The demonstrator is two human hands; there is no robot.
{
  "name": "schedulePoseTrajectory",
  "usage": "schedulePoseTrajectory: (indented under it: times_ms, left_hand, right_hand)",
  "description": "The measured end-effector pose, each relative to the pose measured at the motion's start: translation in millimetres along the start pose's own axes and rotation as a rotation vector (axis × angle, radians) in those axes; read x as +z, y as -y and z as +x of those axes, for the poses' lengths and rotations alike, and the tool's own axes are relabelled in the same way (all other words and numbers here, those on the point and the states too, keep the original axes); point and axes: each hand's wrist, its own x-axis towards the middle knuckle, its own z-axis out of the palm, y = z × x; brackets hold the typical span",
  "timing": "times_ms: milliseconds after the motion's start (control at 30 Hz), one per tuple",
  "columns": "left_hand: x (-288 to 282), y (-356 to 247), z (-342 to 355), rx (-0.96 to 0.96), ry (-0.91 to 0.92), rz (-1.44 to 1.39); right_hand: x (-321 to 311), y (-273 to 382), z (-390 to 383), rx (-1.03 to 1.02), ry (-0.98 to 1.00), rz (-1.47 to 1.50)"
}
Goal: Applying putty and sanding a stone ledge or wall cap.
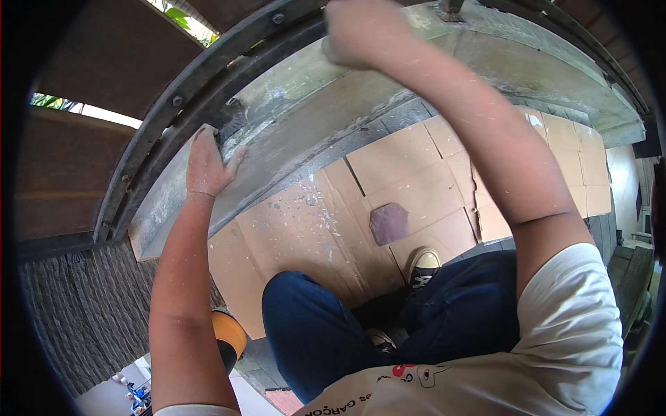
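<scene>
My left hand (210,165) lies on a curved, grey concrete ledge (298,132) with worn, pale patches. Its thumb is spread away from the fingers, and it looks dusty. Farther along the same ledge, my right hand (366,33) is blurred by motion. The fingers look curled down toward the surface, and whatever they hold is hidden beneath them. On the cardboard below the ledge is a flat, purplish-brown piece (389,224) with cut corners, apart from both hands.
Flattened cardboard sheets (430,173), flecked with pale chips, cover the floor under the ledge. A dark metal rail (152,139) with bolts and brown boards (90,166) run behind it. An orange-and-black round object (229,334) stands beside my left forearm. My shoe (424,265) rests at the cardboard.
</scene>
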Motion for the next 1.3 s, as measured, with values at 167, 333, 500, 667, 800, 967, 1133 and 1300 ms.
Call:
schedulePoseTrajectory:
  times_ms: [167,333,500,667,800,967,1133,1300]
  left_hand:
    - [5,3,-3,0.029,-0.015,0.045]
    - [-3,1,-5,-0.026,0.001,0.022]
    - [1,-8,7,-0.002,-0.013,-0.022]
    - [-6,6,-5,0.003,-0.055,-0.012]
    - [5,-8,6,-0.004,-0.020,-0.040]
    - [-4,8,-9,-0.052,0.029,-0.055]
    - [-1,3,-4,-0.024,0.032,-0.024]
    - [-1,7,-8,-0.027,0.021,-0.035]
  right_hand:
    - [75,-12,-21,-0.097,-0.075,0.125]
    - [38,12,-32,-0.120,-0.036,0.142]
    - [82,5,-14,-0.177,-0.107,0.197]
    - [39,1,-33,-0.135,0.004,0.163]
    - [83,-30,-12,-0.049,-0.040,0.083]
    - [36,-96,-19,0.194,0.074,0.034]
    - [45,-203,-51,0.310,-0.062,0.041]
    - [69,-209,-45,0.697,-0.030,0.689]
